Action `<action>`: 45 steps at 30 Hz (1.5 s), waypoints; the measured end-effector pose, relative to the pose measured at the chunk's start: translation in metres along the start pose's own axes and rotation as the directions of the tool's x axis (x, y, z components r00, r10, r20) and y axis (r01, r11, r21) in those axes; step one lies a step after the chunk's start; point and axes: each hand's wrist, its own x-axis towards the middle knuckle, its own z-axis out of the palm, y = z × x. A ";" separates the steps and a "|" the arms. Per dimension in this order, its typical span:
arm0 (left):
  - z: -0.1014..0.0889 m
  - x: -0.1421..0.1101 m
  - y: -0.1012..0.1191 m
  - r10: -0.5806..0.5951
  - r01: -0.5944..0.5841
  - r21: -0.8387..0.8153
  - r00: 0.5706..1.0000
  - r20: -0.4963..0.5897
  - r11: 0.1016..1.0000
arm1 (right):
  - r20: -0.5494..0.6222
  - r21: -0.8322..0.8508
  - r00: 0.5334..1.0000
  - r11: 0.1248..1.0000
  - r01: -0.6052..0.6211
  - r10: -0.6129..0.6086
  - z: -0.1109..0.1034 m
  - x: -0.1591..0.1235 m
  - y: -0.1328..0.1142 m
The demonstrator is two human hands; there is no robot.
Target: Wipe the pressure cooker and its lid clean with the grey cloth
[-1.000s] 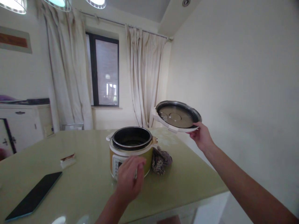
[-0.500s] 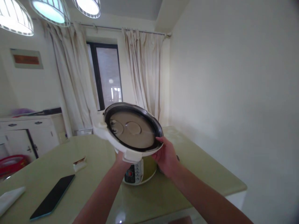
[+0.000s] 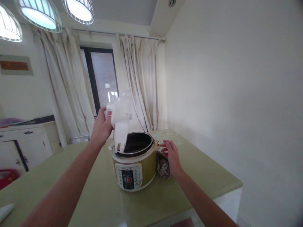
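Note:
My left hand [image 3: 103, 126] grips the white pressure cooker lid [image 3: 121, 121], which is held edge-on above the left side of the cooker and looks blurred. Below it the electric pressure cooker [image 3: 148, 165], gold-green with a front control panel, stands upright on the table with its dark inside showing. My right hand [image 3: 171, 154] is beside the cooker's right side handle [image 3: 156, 144], fingers spread and holding nothing; whether the fingertips touch the handle I cannot tell. A crumpled patterned cloth [image 3: 163, 165] lies on the table between the cooker and my right hand.
The pale green table [image 3: 99, 189] has its right edge near a plain wall. A white object [image 3: 6, 211] lies at its left front. Behind stand a white cabinet [image 3: 35, 135], long curtains [image 3: 142, 78] and a window. A red tub [image 3: 8, 178] is at far left.
The lid has swung from face-on, showing its underside, to edge-on and left, uncovering the cooker. My right hand has let go of it. The view has turned slightly right.

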 end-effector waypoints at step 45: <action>0.118 0.027 0.020 -0.210 -0.356 0.667 0.762 0.613 0.654 | 0.119 -0.473 0.949 0.823 0.314 -0.293 -0.020 -0.050 0.128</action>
